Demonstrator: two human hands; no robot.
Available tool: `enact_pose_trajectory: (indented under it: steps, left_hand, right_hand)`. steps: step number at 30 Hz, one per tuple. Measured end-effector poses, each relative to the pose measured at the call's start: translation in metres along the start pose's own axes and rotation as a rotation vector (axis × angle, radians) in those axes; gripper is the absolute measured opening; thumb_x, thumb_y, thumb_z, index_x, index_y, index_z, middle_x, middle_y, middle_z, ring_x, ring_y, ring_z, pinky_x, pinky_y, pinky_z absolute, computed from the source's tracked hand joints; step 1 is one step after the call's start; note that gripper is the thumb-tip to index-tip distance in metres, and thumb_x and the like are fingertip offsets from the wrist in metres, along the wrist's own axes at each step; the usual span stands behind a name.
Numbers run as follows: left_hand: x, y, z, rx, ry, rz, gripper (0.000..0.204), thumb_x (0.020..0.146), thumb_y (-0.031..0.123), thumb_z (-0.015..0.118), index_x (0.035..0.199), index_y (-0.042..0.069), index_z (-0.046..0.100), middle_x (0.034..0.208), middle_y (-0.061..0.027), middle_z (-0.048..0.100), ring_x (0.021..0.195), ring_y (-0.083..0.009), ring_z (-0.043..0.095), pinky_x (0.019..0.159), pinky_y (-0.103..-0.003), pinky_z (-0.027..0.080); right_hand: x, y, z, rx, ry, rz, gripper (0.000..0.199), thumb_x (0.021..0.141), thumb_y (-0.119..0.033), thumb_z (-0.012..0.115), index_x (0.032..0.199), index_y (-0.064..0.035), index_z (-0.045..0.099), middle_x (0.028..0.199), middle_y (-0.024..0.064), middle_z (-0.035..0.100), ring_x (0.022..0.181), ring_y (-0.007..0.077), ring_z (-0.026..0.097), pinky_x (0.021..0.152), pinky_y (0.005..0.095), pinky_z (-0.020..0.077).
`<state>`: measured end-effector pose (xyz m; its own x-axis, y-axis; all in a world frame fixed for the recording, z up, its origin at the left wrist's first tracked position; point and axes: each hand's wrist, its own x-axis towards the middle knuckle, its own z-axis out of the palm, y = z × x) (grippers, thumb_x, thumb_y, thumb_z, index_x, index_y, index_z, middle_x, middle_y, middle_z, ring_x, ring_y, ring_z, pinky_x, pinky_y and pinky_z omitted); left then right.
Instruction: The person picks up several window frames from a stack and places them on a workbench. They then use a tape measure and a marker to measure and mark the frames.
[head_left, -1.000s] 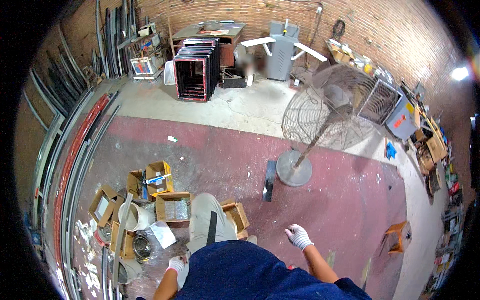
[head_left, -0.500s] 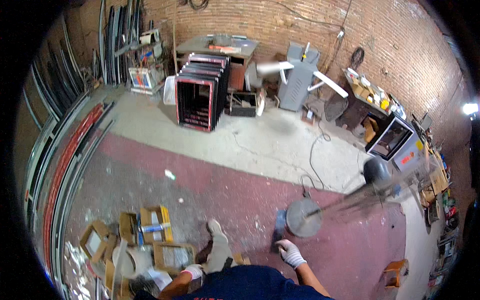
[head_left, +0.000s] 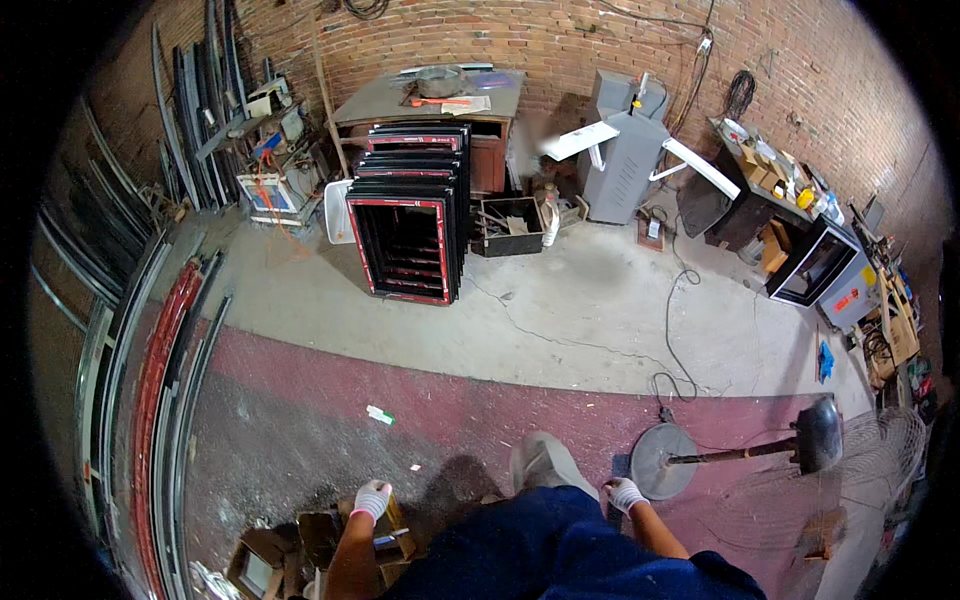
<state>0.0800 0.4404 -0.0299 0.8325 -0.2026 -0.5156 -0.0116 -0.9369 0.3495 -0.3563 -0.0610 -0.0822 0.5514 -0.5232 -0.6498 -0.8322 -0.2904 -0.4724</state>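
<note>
My left hand [head_left: 372,498], in a white glove with a pink cuff, hangs above the cardboard boxes with its fingers curled in. Nothing shows in it. My right hand [head_left: 626,494], in a white knitted glove, hangs near the round grey base of a pedestal fan [head_left: 663,462], also with curled fingers. Dark and bluish shapes lie just beside it; whether they are held or on the floor I cannot tell. An open cardboard box [head_left: 262,562] and other boxes sit low at the left, partly hidden by my left arm.
Long metal and red strips [head_left: 160,390] lie along the left. A stack of black and red frames [head_left: 405,250] stands ahead before a cluttered table [head_left: 360,100]. Beyond are a grey machine [head_left: 625,165] with white arms, a cable [head_left: 668,340] on the floor, and a cluttered bench [head_left: 750,185] at right.
The view has swung and shifted. The boxes have moved lower in the picture, the fan right and lower. My left hand is raised, and the lower body has shifted right.
</note>
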Motion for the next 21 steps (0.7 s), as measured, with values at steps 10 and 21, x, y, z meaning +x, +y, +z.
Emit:
enact_pose_trajectory:
  steps: [10,21]
  left_hand:
    - [0.197,0.06,-0.016,0.124,-0.393,0.073,0.042,0.102,0.037,0.057,0.135,0.01,0.058,0.126,-0.0062,0.067,0.105,-0.0236,0.066,0.092,-0.033,0.052]
    - [0.455,0.292,-0.194,-0.111,-0.201,0.129,0.042,0.099,0.035,0.058,0.126,0.004,0.064,0.12,-0.0186,0.071,0.111,-0.0303,0.068,0.095,-0.039,0.053]
  right_hand:
    - [0.263,-0.088,-0.057,-0.734,-0.504,-0.11,0.04,0.098,-0.042,0.054,0.12,-0.0155,0.074,0.125,0.0061,0.072,0.119,0.0267,0.066,0.098,0.0427,0.0537]
    - [0.514,-0.474,-0.329,0.29,0.206,-0.145,0.039,0.096,-0.039,0.063,0.096,-0.0012,0.074,0.086,0.0087,0.073,0.084,0.0185,0.063,0.083,0.0357,0.0511]
